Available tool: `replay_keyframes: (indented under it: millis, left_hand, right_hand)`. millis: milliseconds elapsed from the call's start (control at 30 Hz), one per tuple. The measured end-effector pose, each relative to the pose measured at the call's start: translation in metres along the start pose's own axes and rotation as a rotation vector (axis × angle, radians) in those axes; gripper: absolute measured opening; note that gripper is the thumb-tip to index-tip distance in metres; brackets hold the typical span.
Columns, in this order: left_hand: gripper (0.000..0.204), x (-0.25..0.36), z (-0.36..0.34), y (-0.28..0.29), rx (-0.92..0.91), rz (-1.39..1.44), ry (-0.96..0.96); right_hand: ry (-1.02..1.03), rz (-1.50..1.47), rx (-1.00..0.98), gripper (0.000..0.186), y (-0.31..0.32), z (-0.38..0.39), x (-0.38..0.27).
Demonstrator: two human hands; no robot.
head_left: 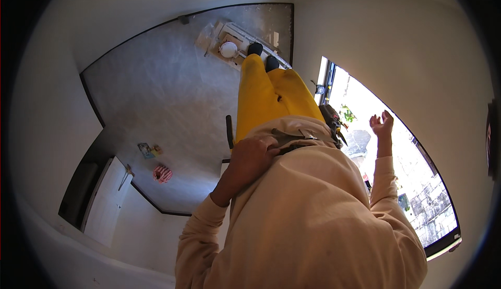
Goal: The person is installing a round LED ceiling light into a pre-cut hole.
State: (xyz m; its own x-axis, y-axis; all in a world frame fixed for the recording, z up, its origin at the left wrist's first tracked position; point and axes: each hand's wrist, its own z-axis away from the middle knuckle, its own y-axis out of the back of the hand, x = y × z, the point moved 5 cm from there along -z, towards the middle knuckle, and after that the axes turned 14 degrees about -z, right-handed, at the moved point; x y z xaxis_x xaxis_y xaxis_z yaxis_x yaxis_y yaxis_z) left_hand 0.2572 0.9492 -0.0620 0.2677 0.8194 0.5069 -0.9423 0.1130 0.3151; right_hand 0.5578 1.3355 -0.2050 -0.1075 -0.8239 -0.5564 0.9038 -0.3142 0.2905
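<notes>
My left hand (253, 158) is closed at the front of my waist, its fingers curled around the grey belt (295, 142) there. Part of the grip is hidden by the folds of my beige sweatshirt (313, 200). A dark tool pouch (331, 122) with several tools in it hangs on the belt at my right hip. Raised to the right, my right hand (382, 124) is in front of the bright window (428, 205). Its fingers are apart and slightly bent, with nothing in them.
My dark shoes (255, 49) stand by a metal platform (261, 37), beside a round white container (228, 50) on a brown board. A red-and-white striped bundle (162, 173) and a colourful packet (147, 150) lie on the grey floor (172, 90). A white door (107, 200) stands at lower left.
</notes>
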Motion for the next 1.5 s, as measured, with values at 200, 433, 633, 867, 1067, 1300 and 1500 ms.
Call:
replay_keyframes:
  millis: [200,433,633,867,1067,1300,1500]
  left_hand:
    - [0.024,0.006,0.001,0.006,0.251,0.011,-0.261]
    - [0.027,0.012,-0.004,0.008,0.15,-0.017,-0.362]
    - [0.029,0.015,-0.02,-0.006,0.179,-0.026,-0.462]
    - [0.03,0.012,-0.015,-0.015,0.171,0.149,-0.471]
    - [0.054,-0.014,-0.031,0.004,0.264,0.094,-0.304]
    - [0.063,-0.015,-0.05,-0.015,0.044,0.13,-0.052]
    - [0.05,-0.019,-0.064,-0.022,0.051,0.127,-0.09]
  right_hand:
    - [0.64,1.102,-1.443,0.018,-0.092,0.237,0.074]
    - [0.475,1.444,-1.744,0.034,-0.083,0.298,0.109]
    - [0.369,1.395,-1.74,0.046,-0.074,0.303,0.113]
    - [0.327,1.367,-1.832,0.047,-0.077,0.319,0.114]
    - [0.052,1.454,-1.662,0.04,-0.074,0.319,0.117]
    - [-0.216,1.241,-1.639,0.038,-0.074,0.322,0.127]
    - [-0.17,1.21,-1.541,0.043,-0.072,0.325,0.128]
